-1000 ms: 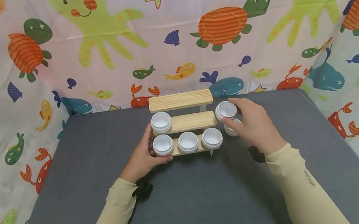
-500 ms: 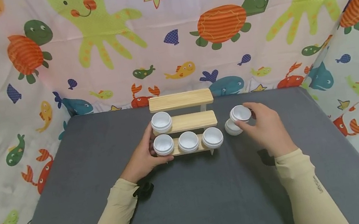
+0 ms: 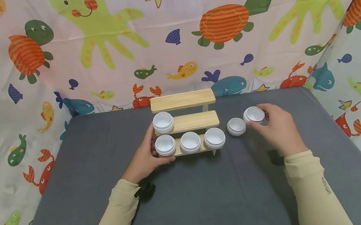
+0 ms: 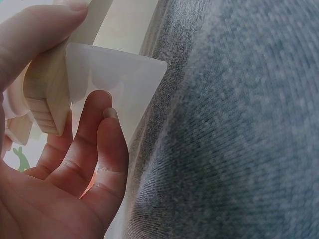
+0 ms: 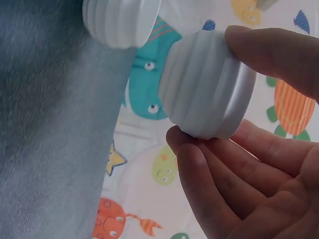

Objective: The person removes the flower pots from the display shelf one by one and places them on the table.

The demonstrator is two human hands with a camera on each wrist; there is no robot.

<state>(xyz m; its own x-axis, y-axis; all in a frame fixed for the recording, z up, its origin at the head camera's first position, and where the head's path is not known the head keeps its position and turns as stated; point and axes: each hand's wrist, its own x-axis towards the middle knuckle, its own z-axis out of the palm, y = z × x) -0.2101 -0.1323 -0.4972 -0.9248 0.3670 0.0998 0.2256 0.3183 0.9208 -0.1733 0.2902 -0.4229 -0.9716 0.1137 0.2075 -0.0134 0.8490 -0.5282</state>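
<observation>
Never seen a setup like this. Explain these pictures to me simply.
There's no machine here, just someone working bare-handed. The wide picture comes from a camera worn on the head; the two close-ups come from one on each wrist. On the grey surface stands a wooden rack with three white cups on its lowest shelf and one cup at the left of the middle shelf. A loose cup sits to its right. The left hand grips the rack's left end; the right hand pinches another white cup.
</observation>
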